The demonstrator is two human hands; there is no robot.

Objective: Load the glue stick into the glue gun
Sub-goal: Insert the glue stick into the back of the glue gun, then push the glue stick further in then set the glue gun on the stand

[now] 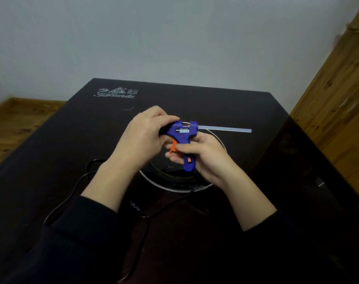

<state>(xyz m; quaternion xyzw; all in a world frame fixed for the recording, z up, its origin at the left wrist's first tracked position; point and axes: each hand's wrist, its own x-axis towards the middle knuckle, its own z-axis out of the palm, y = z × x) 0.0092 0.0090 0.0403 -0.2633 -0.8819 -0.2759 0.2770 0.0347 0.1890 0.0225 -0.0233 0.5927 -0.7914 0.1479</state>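
Observation:
A small blue glue gun (182,133) with an orange trigger is held above the black table, nozzle end to the left. My left hand (143,138) wraps around its front end, hiding the nozzle. My right hand (203,155) grips the handle, with fingers by the trigger. A translucent white glue stick (225,129) sits in the gun's rear opening and sticks out level to the right, most of its length showing.
The black glossy table (72,140) has a round silver-rimmed inset (174,186) under my hands. The gun's black power cord (80,181) loops across the near left of the table. Wooden floor lies to the left, a wooden panel to the right.

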